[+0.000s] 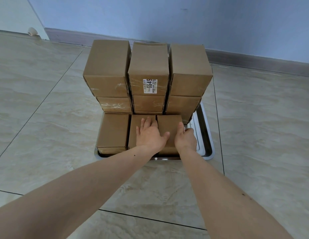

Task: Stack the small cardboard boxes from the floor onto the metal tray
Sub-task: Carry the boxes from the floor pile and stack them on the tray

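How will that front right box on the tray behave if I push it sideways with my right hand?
The front right box looks like stiff, flat-sided cardboard, so it should slide rather than roll. It lies low and wide on the metal tray, so tipping seems unlikely. The right hand grips its right edge; the neighbouring middle box would probably block leftward movement.

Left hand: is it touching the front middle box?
Touching. The head view shows the left hand lying flat on top of the front middle box, fingers straight, thumb reaching onto the box to its right.
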{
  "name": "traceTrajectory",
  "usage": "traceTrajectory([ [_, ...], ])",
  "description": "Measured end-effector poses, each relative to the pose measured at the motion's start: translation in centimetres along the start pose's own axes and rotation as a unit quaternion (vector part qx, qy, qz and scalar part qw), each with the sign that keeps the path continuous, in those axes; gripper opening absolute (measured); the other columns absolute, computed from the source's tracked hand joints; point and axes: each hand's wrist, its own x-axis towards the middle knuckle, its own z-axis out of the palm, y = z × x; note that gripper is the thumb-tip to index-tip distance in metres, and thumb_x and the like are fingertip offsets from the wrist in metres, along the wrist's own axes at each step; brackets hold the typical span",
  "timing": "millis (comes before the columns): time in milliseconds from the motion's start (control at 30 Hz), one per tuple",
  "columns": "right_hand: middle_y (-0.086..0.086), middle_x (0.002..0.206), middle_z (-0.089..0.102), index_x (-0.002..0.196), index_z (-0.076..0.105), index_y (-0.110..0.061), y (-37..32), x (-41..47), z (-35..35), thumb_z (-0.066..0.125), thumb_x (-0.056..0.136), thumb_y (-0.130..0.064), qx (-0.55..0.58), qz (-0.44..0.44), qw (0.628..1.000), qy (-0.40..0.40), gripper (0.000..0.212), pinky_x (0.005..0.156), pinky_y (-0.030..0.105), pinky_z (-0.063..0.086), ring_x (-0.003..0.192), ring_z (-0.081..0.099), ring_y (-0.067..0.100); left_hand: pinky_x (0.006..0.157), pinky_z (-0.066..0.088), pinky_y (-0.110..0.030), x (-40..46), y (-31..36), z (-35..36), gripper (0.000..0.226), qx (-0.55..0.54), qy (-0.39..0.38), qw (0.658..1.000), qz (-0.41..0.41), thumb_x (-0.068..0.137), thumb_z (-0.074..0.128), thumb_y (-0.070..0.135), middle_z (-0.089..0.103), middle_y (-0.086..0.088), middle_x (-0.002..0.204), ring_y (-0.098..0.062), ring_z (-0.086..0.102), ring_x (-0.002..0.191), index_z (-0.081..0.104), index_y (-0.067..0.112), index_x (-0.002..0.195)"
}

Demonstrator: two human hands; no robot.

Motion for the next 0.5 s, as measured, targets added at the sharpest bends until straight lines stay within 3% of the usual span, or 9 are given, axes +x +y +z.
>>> traceTrajectory([
  [100, 0.011, 0.131, 0.061, 0.137, 0.05, -0.013, -0.7, -0.5, -0.5, 0.029, 0.102, -0.061, -0.018, -0.024, 1.0, 0.003, 0.063, 0.104, 0.051, 0.043, 0.123, 0.056, 0.032, 0.126, 0.002, -0.046, -0.6, -0.8, -0.7, 0.062, -0.022, 0.02, 1.0, 0.005, 0.103, 0.047, 0.044, 0.016, -0.008, 0.167, -0.024, 0.0, 0.156, 0.037, 0.009, 0.153],
  [233, 0.013, 0.133, 0.059, 0.137, 0.049, -0.009, -1.3, -2.8, -3.3, 0.032, 0.105, -0.054, -0.046, -0.018, 0.999, 0.005, 0.058, 0.105, 0.05, 0.041, 0.125, 0.052, 0.034, 0.125, 0.009, -0.049, -2.8, -1.0, -2.9, 0.047, -0.082, 0.014, 0.995, -0.053, 0.105, 0.04, 0.038, 0.031, -0.012, 0.161, -0.028, 0.013, 0.154, 0.05, 0.008, 0.141],
  [333, 0.012, 0.123, 0.061, 0.128, 0.054, -0.008, -2.4, -5.4, -5.8, 0.034, 0.107, -0.046, -0.04, -0.018, 0.999, -0.006, 0.048, 0.098, 0.047, 0.046, 0.114, 0.056, 0.031, 0.119, 0.021, -0.054, -5.0, -0.4, -5.6, 0.044, -0.106, -0.002, 0.99, -0.089, 0.105, 0.036, 0.036, 0.044, -0.014, 0.151, -0.032, 0.025, 0.148, 0.058, 0.001, 0.121],
  [433, 0.01, 0.116, 0.061, 0.127, 0.054, -0.009, -5.9, -8.2, -9.0, 0.035, 0.107, -0.042, -0.048, -0.021, 0.998, -0.022, 0.043, 0.086, 0.038, 0.045, 0.106, 0.058, 0.028, 0.108, 0.035, -0.051, -6.8, 1.1, -10.6, 0.035, -0.114, 0.002, 0.987, -0.114, 0.104, 0.04, 0.032, 0.057, -0.015, 0.129, -0.033, 0.044, 0.129, 0.056, 0.004, 0.092],
  [500, 0.01, 0.109, 0.061, 0.121, 0.055, -0.008, -8.3, -9.9, -10.9, 0.036, 0.107, -0.039, -0.051, -0.03, 0.998, -0.026, 0.039, 0.075, 0.035, 0.044, 0.097, 0.058, 0.026, 0.102, 0.039, -0.042, -8.3, 2.4, -14.3, 0.034, -0.128, 0.011, 0.983, -0.128, 0.104, 0.043, 0.031, 0.058, -0.009, 0.121, -0.03, 0.048, 0.122, 0.061, 0.003, 0.096],
])
